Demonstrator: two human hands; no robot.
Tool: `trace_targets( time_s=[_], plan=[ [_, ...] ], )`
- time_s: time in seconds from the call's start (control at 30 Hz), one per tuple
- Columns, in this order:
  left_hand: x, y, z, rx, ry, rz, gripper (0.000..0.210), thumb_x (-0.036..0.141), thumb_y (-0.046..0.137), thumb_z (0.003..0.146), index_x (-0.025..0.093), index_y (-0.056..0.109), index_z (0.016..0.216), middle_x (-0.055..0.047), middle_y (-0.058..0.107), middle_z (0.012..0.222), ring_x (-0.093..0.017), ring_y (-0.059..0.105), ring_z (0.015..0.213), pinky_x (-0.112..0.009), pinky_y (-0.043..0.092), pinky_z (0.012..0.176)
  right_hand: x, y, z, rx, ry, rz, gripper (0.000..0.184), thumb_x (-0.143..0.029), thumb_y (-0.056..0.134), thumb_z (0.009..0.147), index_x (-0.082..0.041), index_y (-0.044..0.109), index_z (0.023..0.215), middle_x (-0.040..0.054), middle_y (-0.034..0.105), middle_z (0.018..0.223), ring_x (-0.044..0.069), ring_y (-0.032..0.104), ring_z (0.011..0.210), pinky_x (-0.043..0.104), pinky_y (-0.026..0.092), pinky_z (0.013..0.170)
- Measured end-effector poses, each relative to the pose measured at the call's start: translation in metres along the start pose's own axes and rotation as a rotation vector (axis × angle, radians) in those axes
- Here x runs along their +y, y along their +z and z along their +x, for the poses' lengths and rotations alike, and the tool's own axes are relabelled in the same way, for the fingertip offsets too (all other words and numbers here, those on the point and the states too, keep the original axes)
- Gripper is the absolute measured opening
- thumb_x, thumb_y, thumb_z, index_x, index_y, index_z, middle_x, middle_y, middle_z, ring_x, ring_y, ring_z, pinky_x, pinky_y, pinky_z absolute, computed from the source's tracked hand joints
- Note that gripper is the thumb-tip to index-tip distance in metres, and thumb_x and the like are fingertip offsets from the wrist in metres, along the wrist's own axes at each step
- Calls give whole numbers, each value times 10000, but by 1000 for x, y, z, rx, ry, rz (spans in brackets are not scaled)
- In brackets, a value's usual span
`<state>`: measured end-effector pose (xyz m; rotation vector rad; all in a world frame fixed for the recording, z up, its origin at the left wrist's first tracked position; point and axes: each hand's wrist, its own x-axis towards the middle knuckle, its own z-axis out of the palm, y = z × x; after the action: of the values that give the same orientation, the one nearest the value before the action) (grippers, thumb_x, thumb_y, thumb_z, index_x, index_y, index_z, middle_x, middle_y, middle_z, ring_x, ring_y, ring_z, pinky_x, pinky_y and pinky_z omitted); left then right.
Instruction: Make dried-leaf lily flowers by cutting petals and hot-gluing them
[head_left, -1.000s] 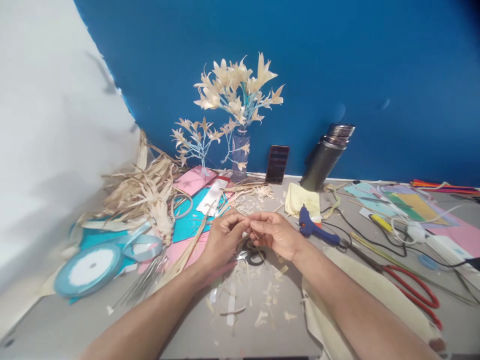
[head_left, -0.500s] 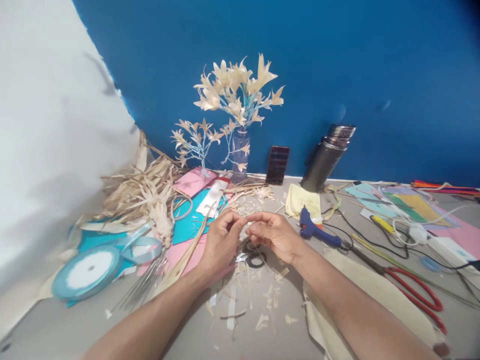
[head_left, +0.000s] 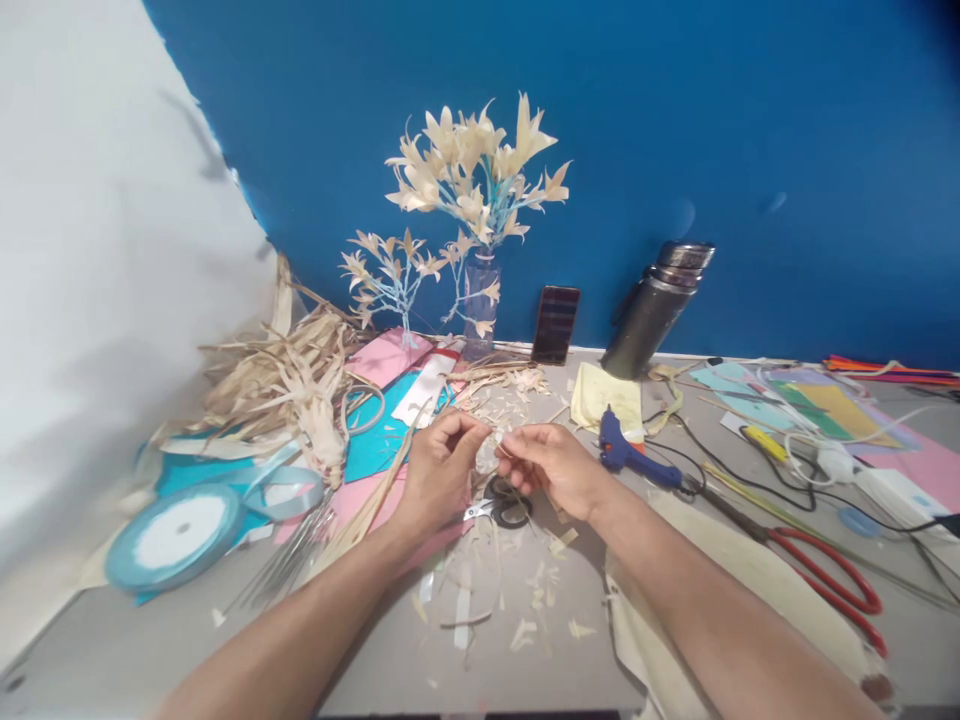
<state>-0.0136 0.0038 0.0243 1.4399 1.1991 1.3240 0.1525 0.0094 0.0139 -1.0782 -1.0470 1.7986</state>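
Observation:
Both hands meet over the middle of the table, fingertips nearly touching. My left hand [head_left: 444, 465] is closed in a pinch; whatever lies between its thumb and finger is too small to make out. My right hand [head_left: 553, 465] also pinches, with a tiny pale bit at its fingertips that I cannot identify. Just below them lie black-handled scissors [head_left: 510, 508], partly covered by the hands. Pale husk scraps [head_left: 536, 590] are scattered around. Behind stand pale husk flowers [head_left: 472, 165] on blue stems in a clear bottle [head_left: 481, 300].
Dried corn husks [head_left: 285, 370], a light-blue ribbon spool [head_left: 176, 540] and thin wires [head_left: 289, 560] are at left. On the right are a blue glue gun [head_left: 630, 455], red-handled scissors [head_left: 825, 570], cables and coloured sheets. A phone [head_left: 555, 325] and a dark flask [head_left: 656, 315] lean against the wall.
My hands have drawn slightly apart at the fingertips. The right fingers have curled in more, and more of the black-handled scissors shows beneath. The view has shifted a little.

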Motion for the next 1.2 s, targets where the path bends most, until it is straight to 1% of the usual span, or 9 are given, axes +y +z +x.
trace_targets(
  time_s=[0.27,0.33,0.43,0.5,0.57,0.63,0.73,1.0,1.2],
  plan=[
    [0,-2,0,-38,-56,-11,243,361,643,838,174,601,689,53,491,533,-83,463,423,-225,395,474,-6,4,-5,22,-68,-109,352,-431,839,638,-145,634,627,0,640,594,52,492,443,172,379,442],
    [-3,-3,1,-70,-97,-72,273,425,604,869,161,655,819,48,507,555,-82,453,402,-227,384,442,-7,4,-5,30,-76,-129,338,-428,825,651,-150,635,632,1,642,601,54,492,447,176,379,448],
    [-7,-6,4,-143,-142,-264,464,563,527,885,149,664,1044,-15,611,728,-109,528,475,-229,362,393,-7,4,-4,52,-101,-198,308,-416,800,674,-155,641,634,6,647,604,64,492,456,186,377,453],
    [-7,-8,6,-218,-156,-304,470,569,568,855,133,685,987,-46,636,777,-126,574,559,-232,403,437,-7,3,-4,71,-129,-260,284,-400,786,689,-159,646,636,4,646,596,69,489,457,195,374,457],
    [-3,-9,7,-286,-176,-227,360,480,660,803,128,707,857,-29,622,682,-121,556,561,-233,424,493,-6,3,-4,94,-156,-324,250,-372,770,705,-166,646,638,-2,641,588,76,491,460,202,374,464],
    [2,-9,7,-298,-184,-116,236,370,703,758,134,712,758,0,589,581,-106,513,528,-228,415,517,-6,3,-5,110,-184,-392,206,-333,746,722,-175,641,641,-6,644,590,87,506,473,209,381,475],
    [6,-7,7,-274,-184,-34,187,320,691,738,143,710,683,11,577,532,-98,481,499,-222,387,501,-7,3,-6,116,-221,-469,170,-294,699,752,-186,630,641,-7,652,597,103,525,489,220,389,488],
    [-1,-10,9,-317,-295,-134,194,340,734,704,149,700,702,20,568,511,-85,456,442,-200,349,419,-8,3,-6,117,-219,-521,130,-241,658,753,-192,620,638,-10,658,603,112,545,494,225,395,497],
    [-4,-10,9,-296,-308,-150,209,350,757,686,148,706,695,24,559,501,-81,450,423,-194,339,389,-8,2,-6,108,-238,-539,111,-230,647,751,-194,609,652,-12,662,611,115,556,497,225,407,500]
  ],
)
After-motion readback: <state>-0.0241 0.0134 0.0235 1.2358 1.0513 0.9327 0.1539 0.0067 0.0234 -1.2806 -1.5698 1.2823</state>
